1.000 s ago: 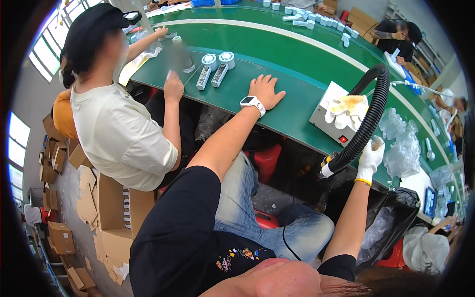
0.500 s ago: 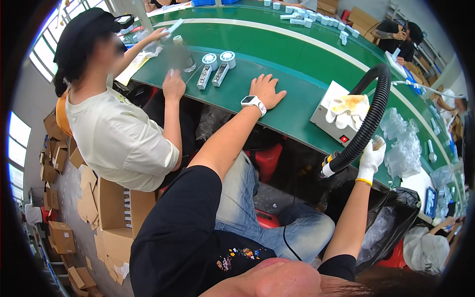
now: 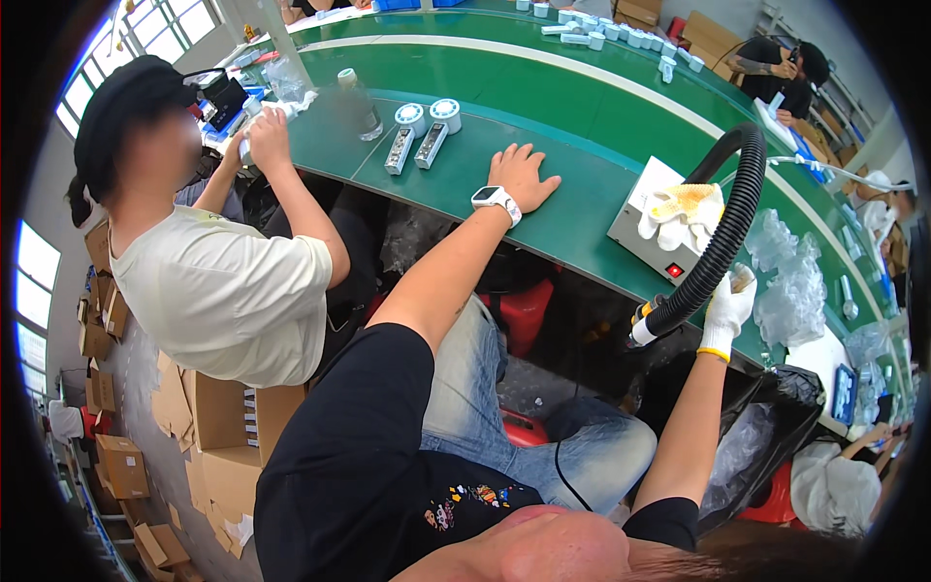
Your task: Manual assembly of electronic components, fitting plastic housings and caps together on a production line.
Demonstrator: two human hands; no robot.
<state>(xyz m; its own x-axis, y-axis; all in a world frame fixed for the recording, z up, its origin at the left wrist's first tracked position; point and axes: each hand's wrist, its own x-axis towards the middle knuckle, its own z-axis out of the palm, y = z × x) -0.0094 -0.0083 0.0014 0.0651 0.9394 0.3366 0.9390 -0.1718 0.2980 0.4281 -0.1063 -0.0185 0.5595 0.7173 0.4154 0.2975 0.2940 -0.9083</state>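
Observation:
My left hand (image 3: 524,180), with a white watch (image 3: 497,200) on the wrist, lies flat on the green workbench (image 3: 572,228), fingers spread and holding nothing. To its left are two light-blue devices with round heads and open handles, one device (image 3: 432,145) nearer my hand and another device (image 3: 400,151) beside it. My right hand (image 3: 727,315), in a white work glove, is at the bench edge beside clear plastic bags (image 3: 790,281). Its fingers look curled; anything inside them is hidden. A black corrugated hose (image 3: 747,194) arches just left of it.
A grey box (image 3: 635,218) with a red switch carries spare gloves (image 3: 684,215). A clear bottle (image 3: 361,105) stands left of the devices. A co-worker (image 3: 213,281) sits at left. More light-blue parts (image 3: 640,41) lie on the far green belt. A black bin bag (image 3: 766,407) hangs at right.
The co-worker at left has leaned away and drawn both hands left, toward the light-coloured part there. Parts on the far belt have shifted slightly left. My hands have stayed put.

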